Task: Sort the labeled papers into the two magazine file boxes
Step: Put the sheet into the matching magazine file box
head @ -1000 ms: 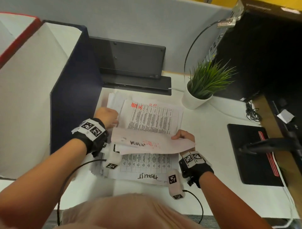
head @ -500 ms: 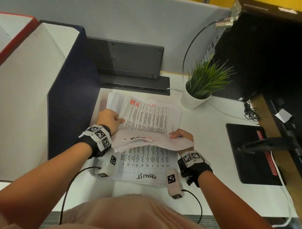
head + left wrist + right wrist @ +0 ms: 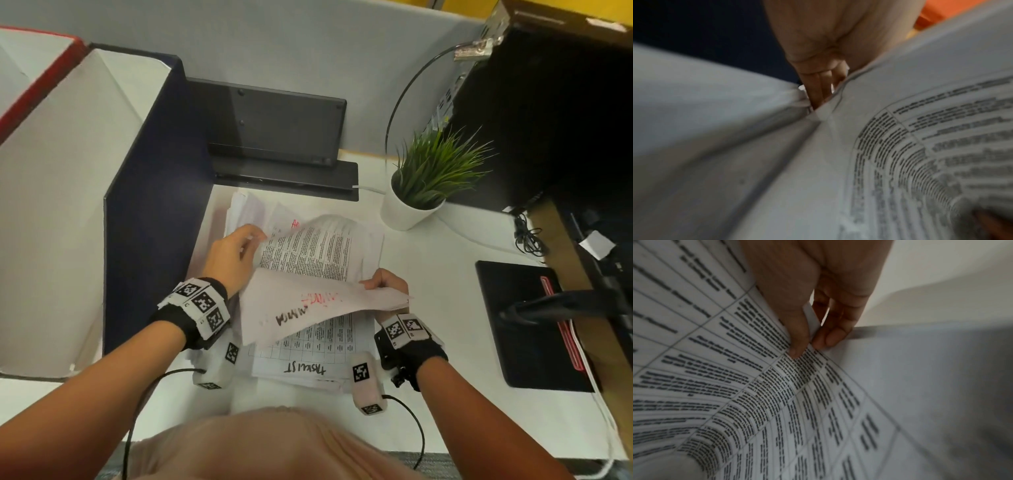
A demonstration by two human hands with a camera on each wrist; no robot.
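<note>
The right hand (image 3: 385, 286) pinches the edge of a folded-back bundle of sheets (image 3: 318, 308) between thumb and fingers; the right wrist view shows the thumb (image 3: 797, 337) on the printed side and a fingertip behind the paper's corner. The left hand (image 3: 233, 260) has its fingers curled round the left edge of a lifted printed page (image 3: 308, 253), which bows upward; in the left wrist view its fingers (image 3: 818, 87) go down into the gap between two sheets.

Both hands work over a stack of labeled papers (image 3: 301, 363) lying flat on the white desk (image 3: 428, 291), directly in front of the person. The bundle in the right hand is turned over toward the person, so its back faces up, with black and red handwriting showing on it. The bottom sheet visible carries a table grid and a black handwritten label along its near edge. A red handwritten mark sits at the top of the lifted page.

Just left of the stack, touching or nearly touching it, stands a navy magazine file box (image 3: 147, 192) with a white interior. Beyond it, at the far left, is a red-edged magazine file box (image 3: 37, 82).

Behind the papers is a black monitor stand (image 3: 274, 137). To the right stand a potted green plant (image 3: 431, 178) in a white pot and a black pad (image 3: 513, 325).
</note>
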